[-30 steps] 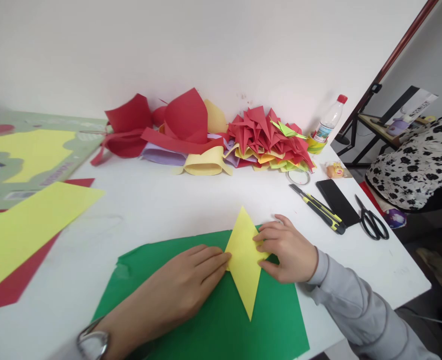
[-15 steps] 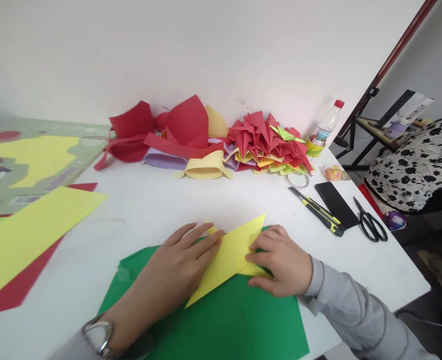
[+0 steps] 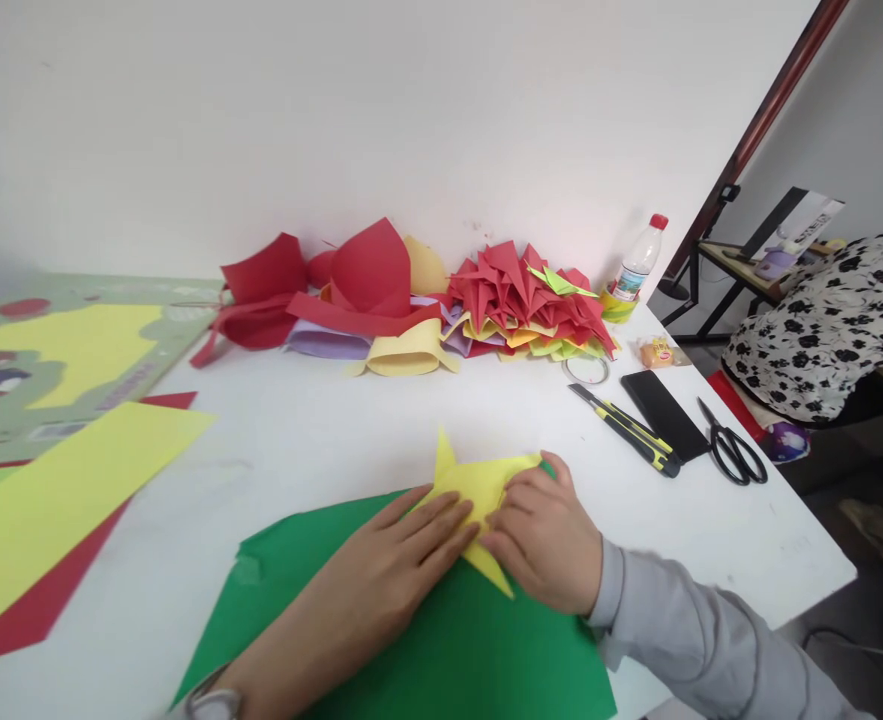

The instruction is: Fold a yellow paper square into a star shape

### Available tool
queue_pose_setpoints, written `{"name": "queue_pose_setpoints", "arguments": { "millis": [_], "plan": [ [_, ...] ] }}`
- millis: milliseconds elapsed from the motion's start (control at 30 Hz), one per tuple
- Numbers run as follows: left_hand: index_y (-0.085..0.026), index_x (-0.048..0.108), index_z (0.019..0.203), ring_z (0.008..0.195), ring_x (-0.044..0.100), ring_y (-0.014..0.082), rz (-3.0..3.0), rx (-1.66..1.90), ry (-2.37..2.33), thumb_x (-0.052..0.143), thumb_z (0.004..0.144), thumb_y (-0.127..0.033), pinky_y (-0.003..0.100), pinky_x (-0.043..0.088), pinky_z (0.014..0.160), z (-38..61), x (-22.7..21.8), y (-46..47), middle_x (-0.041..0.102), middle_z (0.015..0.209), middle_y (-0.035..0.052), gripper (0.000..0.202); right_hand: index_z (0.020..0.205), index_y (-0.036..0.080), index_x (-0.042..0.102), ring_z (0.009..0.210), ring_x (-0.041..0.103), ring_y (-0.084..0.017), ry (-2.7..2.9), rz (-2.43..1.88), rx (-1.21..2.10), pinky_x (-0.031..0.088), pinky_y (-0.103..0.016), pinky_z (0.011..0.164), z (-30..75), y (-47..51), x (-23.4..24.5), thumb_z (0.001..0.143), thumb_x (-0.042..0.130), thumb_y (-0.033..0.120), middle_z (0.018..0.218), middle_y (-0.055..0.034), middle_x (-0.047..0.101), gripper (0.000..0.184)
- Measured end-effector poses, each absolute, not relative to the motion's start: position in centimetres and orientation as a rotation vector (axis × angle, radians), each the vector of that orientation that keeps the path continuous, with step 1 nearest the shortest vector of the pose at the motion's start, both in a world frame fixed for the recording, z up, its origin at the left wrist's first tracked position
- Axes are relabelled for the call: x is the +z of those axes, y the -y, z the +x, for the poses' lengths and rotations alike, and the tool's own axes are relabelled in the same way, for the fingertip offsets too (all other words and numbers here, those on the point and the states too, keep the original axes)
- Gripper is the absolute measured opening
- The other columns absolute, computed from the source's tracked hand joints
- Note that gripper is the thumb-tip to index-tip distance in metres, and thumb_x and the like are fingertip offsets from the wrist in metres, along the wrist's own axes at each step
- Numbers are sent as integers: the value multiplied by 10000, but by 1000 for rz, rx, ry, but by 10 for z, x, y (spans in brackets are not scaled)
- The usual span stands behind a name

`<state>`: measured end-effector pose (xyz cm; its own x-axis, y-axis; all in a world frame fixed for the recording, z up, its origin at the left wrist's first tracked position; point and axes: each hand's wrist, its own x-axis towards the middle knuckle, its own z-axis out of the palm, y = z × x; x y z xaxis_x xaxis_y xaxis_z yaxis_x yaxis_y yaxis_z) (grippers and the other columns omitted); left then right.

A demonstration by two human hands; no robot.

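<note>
A folded piece of yellow paper (image 3: 486, 482) with pointed corners lies on a large green paper sheet (image 3: 456, 650). One point sticks up at its far left, and another reaches down between my hands. My left hand (image 3: 400, 565) lies flat across its left part, fingers stretched out and together, pressing on it. At the right side, my right hand (image 3: 550, 535) has its fingers curled and pinched on the yellow paper. The fingertips partly hide the folds there.
Red paper shapes (image 3: 373, 270) and folded red pointed pieces (image 3: 512, 285) line the wall. A bottle (image 3: 640, 262), utility knife (image 3: 628, 432), black slab (image 3: 666, 415) and scissors (image 3: 733, 445) are on the right. Left lie a yellow sheet (image 3: 58, 510) and red paper (image 3: 43, 625).
The yellow paper has been turned, so its points now lie at other angles. My left hand has shifted right over it, and my right hand has drawn slightly left. The view has tilted up slightly.
</note>
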<state>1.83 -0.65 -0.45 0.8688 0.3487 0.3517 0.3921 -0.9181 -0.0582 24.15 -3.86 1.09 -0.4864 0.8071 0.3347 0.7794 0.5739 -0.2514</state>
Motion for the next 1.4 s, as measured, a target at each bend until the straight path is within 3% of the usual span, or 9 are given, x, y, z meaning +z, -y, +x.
{"name": "queue_pose_setpoints", "arguments": {
  "millis": [133, 300, 433, 567, 633, 733, 1033, 1267, 1400],
  "plan": [
    [-218, 607, 1246, 1272, 543, 178, -2983, -538, 480, 350, 898, 4, 403, 306, 1154, 10, -8, -7, 670, 1288, 31, 485, 1104, 169, 657, 1010, 547, -241, 2216, -1528, 107, 353, -444, 957, 253, 21, 10, 928, 590, 263, 1061, -97, 650, 211],
    [-212, 649, 1158, 1264, 536, 197, -2969, -611, 461, 372, 967, -91, 428, 265, 1167, 14, -9, -11, 708, 1215, 32, 357, 1070, 177, 681, 952, 559, -253, 2182, -1735, 244, 416, -378, 850, 252, 9, 8, 860, 697, 409, 989, -87, 634, 314],
    [-215, 694, 995, 1148, 591, 225, -2905, -576, 595, 431, 935, -72, 398, 435, 1000, 19, -5, -8, 704, 1209, 35, 306, 1038, 170, 685, 959, 583, -260, 2119, -1854, 354, 424, -366, 860, 241, 7, 13, 782, 759, 493, 982, -85, 644, 419],
    [-190, 711, 944, 1014, 617, 275, -2783, -514, 870, 453, 833, -27, 421, 493, 836, 27, 5, 3, 697, 1146, 102, 325, 952, 161, 678, 983, 580, -277, 2036, -1971, 315, 415, -377, 859, 234, 3, 16, 773, 765, 486, 985, -92, 649, 382],
    [-172, 713, 935, 912, 622, 295, -2749, -451, 1096, 490, 838, -128, 433, 504, 764, 33, 11, 10, 681, 1032, 140, 247, 915, 162, 674, 985, 576, -280, 2030, -1999, 301, 409, -377, 854, 233, 1, 16, 766, 771, 479, 975, -92, 651, 363],
    [-155, 705, 890, 762, 617, 277, -2709, -349, 1402, 524, 882, -336, 406, 508, 677, 41, 15, 19, 632, 834, 114, 256, 887, 174, 669, 978, 573, -274, 2019, -2001, 293, 400, -374, 849, 233, 0, 13, 751, 781, 471, 967, -83, 650, 346],
    [-154, 644, 990, 874, 635, 287, -2693, -561, 1632, 552, 871, -273, 397, 511, 739, 47, -1, 24, 668, 934, 107, 192, 822, 191, 640, 866, 590, -218, 1976, -1841, 306, 427, -336, 789, 232, 2, 0, 736, 790, 269, 878, -41, 644, 190],
    [-143, 617, 1004, 932, 607, 314, -2611, -583, 1856, 544, 888, -345, 437, 483, 834, 46, 8, 14, 664, 949, 128, 244, 840, 180, 614, 800, 587, -226, 1949, -1908, 201, 429, -335, 730, 229, 8, -3, 744, 777, 430, 827, -53, 623, 314],
    [-147, 580, 1099, 977, 612, 281, -2652, -625, 2038, 574, 856, -291, 389, 477, 847, 48, 8, 8, 670, 1005, 106, 283, 832, 185, 607, 802, 586, -221, 1974, -1885, 179, 425, -326, 727, 225, 10, -6, 743, 779, 401, 822, -43, 623, 291]
  ]
}}
